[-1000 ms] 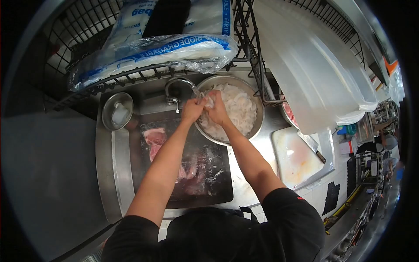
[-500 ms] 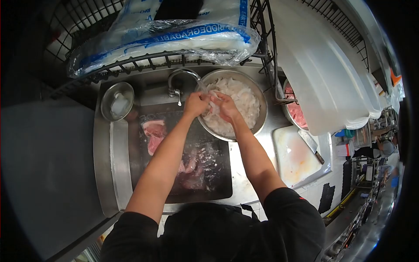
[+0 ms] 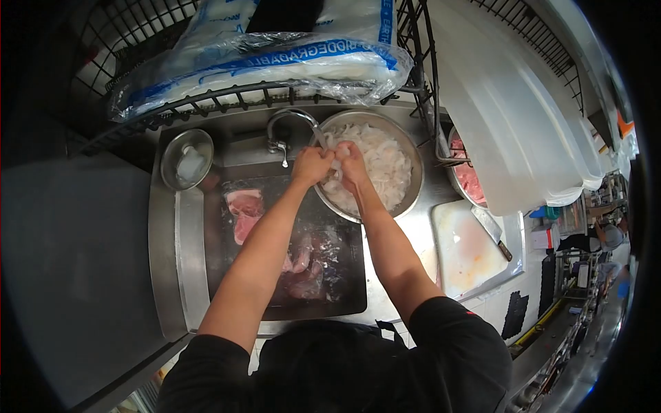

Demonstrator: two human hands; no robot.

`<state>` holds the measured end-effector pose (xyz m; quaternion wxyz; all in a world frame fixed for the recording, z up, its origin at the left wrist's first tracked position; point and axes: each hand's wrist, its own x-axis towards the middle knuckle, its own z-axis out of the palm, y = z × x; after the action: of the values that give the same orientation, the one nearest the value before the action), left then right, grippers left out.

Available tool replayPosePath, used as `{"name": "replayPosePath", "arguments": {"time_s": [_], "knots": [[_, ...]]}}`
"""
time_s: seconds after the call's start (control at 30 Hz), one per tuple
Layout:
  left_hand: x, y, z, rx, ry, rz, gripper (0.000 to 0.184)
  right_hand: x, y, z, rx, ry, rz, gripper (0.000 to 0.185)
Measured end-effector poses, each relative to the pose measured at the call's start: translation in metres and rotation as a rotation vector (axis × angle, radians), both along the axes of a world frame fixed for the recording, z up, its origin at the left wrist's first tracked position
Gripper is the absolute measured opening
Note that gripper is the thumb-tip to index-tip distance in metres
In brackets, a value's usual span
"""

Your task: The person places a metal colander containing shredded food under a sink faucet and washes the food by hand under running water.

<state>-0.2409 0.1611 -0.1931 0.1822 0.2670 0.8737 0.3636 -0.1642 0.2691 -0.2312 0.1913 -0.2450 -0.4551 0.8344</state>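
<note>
Both hands meet under the spout of the faucet (image 3: 295, 115), over the left edge of a large metal bowl (image 3: 417, 180) filled with pale, whitish translucent pieces (image 3: 385, 168). My left hand (image 3: 312, 165) is closed, its fingers pressed round a small pale piece at the spout. Close beside it, my right hand (image 3: 350, 165) has its fingers curled round the same kind of pale piece. The exact shape of what they hold is partly hidden by the fingers. Below the left forearm, pink meat (image 3: 244, 213) lies in the dark sink basin (image 3: 275, 306).
A small metal bowl (image 3: 186, 160) stands at the sink's left corner. On the right are a white cutting board (image 3: 458, 251), a knife (image 3: 490, 227), a bowl of meat (image 3: 468, 180) and clear plastic tubs (image 3: 509, 117). A wire rack (image 3: 227, 91) holding plastic bags (image 3: 275, 62) hangs above.
The view has shifted slightly since the first frame. My right hand has turned and its fingers have curled in more, close to my left hand; both remain near the spout.
</note>
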Motion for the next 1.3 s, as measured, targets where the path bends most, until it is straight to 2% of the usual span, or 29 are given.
{"name": "replayPosePath", "arguments": {"time_s": [0.1,0.17,0.2,0.27,0.4,0.47,0.5,0.53,0.67,0.8,0.87,0.93,1.1,1.17,1.27,1.3], "knots": [[-0.002,0.000,-0.007,0.037,0.041,0.011,0.044,-0.006,-0.001,-0.007,0.056,0.134,0.007,0.026],[-0.001,-0.002,-0.007,0.085,0.064,0.026,0.043,-0.007,0.011,-0.016,0.268,0.132,0.208,0.032],[-0.002,-0.002,-0.005,0.062,0.058,-0.004,0.041,-0.003,0.011,-0.009,0.267,0.131,0.207,0.032],[-0.003,-0.002,-0.006,0.042,0.053,-0.034,0.040,0.007,0.009,0.015,0.317,-0.123,0.340,0.032],[0.002,-0.005,0.000,0.029,0.139,-0.042,0.038,0.011,0.014,0.006,0.431,0.034,0.322,0.026],[0.005,-0.003,0.002,-0.006,0.136,-0.064,0.038,0.015,0.011,0.030,0.529,-0.338,0.338,0.024],[0.005,-0.001,-0.001,0.004,0.159,-0.043,0.038,0.012,0.013,0.021,0.527,-0.337,0.336,0.024],[0.005,0.001,-0.002,0.014,0.183,-0.023,0.039,0.006,0.016,0.007,0.698,-0.276,0.290,0.020],[-0.004,0.001,-0.010,-0.005,0.150,-0.048,0.039,-0.006,0.019,-0.027,0.985,-0.108,0.111,0.017],[-0.014,0.001,-0.017,0.015,0.009,-0.073,0.039,0.002,0.016,-0.013,0.985,-0.170,0.207,0.018],[-0.014,0.000,-0.012,0.022,-0.055,-0.091,0.039,0.004,0.010,-0.013,0.639,-0.132,0.198,0.018],[-0.018,0.000,-0.015,0.118,-0.264,-0.061,0.042,0.009,0.009,0.000,0.552,-0.138,0.216,0.019],[-0.011,0.002,-0.009,0.117,-0.202,-0.027,0.042,0.008,-0.001,0.010,0.327,-0.064,0.131,0.014],[-0.008,0.003,-0.006,0.074,-0.156,-0.009,0.042,0.008,0.000,0.014,0.070,0.051,0.131,0.014],[-0.005,-0.002,0.001,-0.010,-0.118,-0.013,0.036,0.001,0.004,0.014,-0.013,-0.045,0.095,0.015],[-0.006,-0.005,-0.005,0.071,-0.072,-0.062,0.035,0.000,0.004,0.016,-0.015,-0.042,0.094,0.015]]}}
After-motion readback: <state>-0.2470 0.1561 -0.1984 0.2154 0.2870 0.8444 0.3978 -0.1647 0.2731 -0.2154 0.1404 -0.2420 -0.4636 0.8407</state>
